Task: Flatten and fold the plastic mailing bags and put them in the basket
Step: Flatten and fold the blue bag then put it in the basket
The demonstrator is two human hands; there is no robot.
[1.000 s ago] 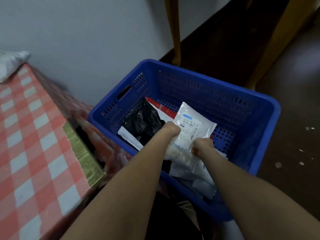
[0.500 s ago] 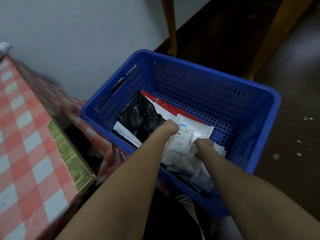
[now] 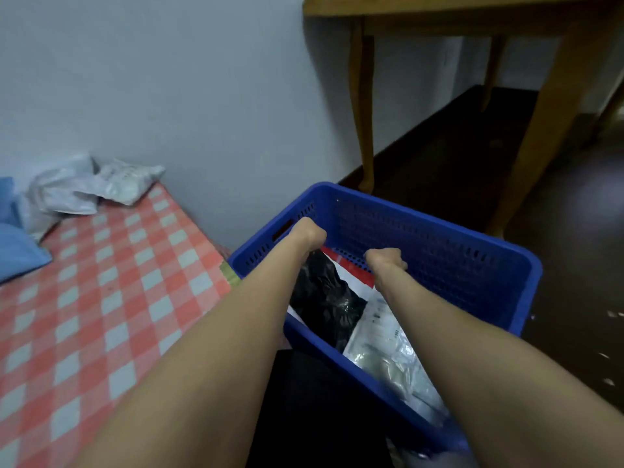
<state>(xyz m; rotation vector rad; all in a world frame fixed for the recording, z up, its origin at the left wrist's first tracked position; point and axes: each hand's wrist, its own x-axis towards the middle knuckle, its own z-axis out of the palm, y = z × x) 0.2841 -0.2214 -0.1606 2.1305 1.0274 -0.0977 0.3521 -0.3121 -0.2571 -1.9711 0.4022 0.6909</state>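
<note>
Blue basket [image 3: 472,261], red-and-white checked cloth [image 3: 101,298]

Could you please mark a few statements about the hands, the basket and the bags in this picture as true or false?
1. The left hand and right hand both reach into the blue basket. True.
2. The blue basket is empty. False: a black bag and a clear labelled bag lie in it.
3. Crumpled white bags lie on the checked cloth by the wall. True.
4. The black bag lies on the checked cloth. False: it lies in the blue basket.
</note>
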